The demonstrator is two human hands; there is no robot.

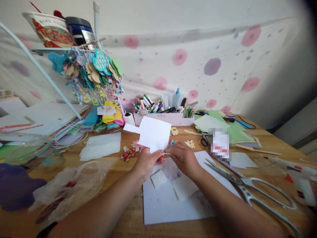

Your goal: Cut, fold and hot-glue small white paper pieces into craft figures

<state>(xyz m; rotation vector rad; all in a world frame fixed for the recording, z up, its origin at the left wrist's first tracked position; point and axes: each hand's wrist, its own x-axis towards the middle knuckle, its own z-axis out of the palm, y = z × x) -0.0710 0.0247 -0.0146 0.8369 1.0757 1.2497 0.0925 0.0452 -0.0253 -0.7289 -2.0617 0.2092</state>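
White paper (155, 132) rises from my left hand (146, 162), its lower edge clamped by my thumb and fingers; my right hand (182, 157) curls close beside it, but I can't tell whether those fingertips grip anything. Scissors (236, 180) lie beyond my right forearm (223, 198) on the wooden table (123, 218)

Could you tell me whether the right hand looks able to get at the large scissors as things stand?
Probably yes: the scissors lie on the right, handles apparently uncovered, with nothing visible blocking the way, though the right hand is now busy beside the white paper.
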